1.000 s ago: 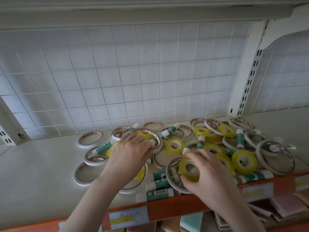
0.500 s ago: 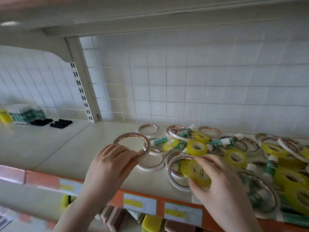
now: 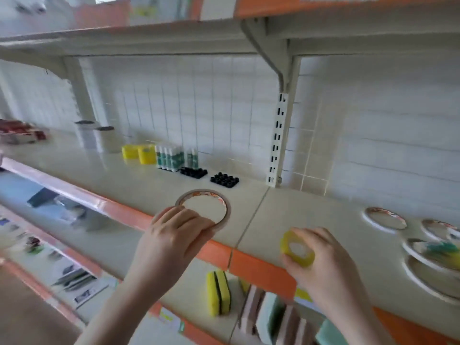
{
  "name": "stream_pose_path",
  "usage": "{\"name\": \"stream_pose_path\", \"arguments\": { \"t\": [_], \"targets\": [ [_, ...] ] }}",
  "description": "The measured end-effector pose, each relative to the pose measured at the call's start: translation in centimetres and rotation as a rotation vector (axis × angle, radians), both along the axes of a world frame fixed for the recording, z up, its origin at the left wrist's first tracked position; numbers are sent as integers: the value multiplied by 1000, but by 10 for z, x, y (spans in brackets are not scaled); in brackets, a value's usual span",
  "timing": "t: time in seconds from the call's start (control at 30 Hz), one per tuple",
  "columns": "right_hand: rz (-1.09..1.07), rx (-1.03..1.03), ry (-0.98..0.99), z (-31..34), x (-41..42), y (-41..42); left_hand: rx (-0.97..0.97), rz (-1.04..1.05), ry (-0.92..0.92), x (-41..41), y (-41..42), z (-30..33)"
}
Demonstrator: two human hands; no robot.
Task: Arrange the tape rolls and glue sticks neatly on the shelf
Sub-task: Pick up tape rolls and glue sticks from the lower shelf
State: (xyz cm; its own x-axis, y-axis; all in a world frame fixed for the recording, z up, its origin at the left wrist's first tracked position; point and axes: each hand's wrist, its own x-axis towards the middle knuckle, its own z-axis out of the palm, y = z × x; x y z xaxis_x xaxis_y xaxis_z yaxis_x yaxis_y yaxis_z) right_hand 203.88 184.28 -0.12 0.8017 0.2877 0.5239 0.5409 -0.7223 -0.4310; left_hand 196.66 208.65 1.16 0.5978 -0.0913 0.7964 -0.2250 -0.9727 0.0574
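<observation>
- Landmark: slotted upright post [image 3: 278, 140] at the back of the cream shelf [image 3: 139, 185]; all places are given from it.
- Left hand [image 3: 174, 239]: in front of the post and a little to its left, at the shelf's orange front edge [image 3: 216, 252]. Fingers curled over the near rim of a wide, thin tape ring [image 3: 225, 207], gripping it. The ring's far side is over the shelf surface; cannot tell whether it touches.
- Right hand [image 3: 323, 265]: in front of the post, slightly right, over the front edge. Thumb and fingers pinch a small yellow tape roll [image 3: 297, 250], its hole facing the viewer, held clear of the shelf.
- Left of the post, along the back wall: two black trays [image 3: 225, 180], then upright glue sticks [image 3: 169, 158] with green labels, then yellow tape rolls [image 3: 139, 153], standing in a row.
- Further left: two pale stacks with dark tops [image 3: 99, 138], blurred; reddish goods [image 3: 20, 133] at the far end, also blurred.
- Right of the post: loose tape rings [image 3: 384, 219] lying flat, one with a green and yellow item [image 3: 445, 249] inside, too blurred to name.
- Below the shelf, under the post: a yellow sponge [image 3: 219, 292] on edge and a row of pink and pale green sponges [image 3: 268, 317].
- Open shelf surface lies between the left hand and the black trays.
</observation>
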Motion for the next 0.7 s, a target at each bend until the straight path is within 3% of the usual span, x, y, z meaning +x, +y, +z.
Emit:
{"name": "stream_pose_path", "arguments": {
  "t": [0.33, 0.7],
  "targets": [
    [207, 21, 66, 21, 31, 206, -20, 154, -72, -5, 188, 3],
    [283, 225, 183, 28, 99, 409, 30, 158, -142, 61, 381, 12]
  ]
}}
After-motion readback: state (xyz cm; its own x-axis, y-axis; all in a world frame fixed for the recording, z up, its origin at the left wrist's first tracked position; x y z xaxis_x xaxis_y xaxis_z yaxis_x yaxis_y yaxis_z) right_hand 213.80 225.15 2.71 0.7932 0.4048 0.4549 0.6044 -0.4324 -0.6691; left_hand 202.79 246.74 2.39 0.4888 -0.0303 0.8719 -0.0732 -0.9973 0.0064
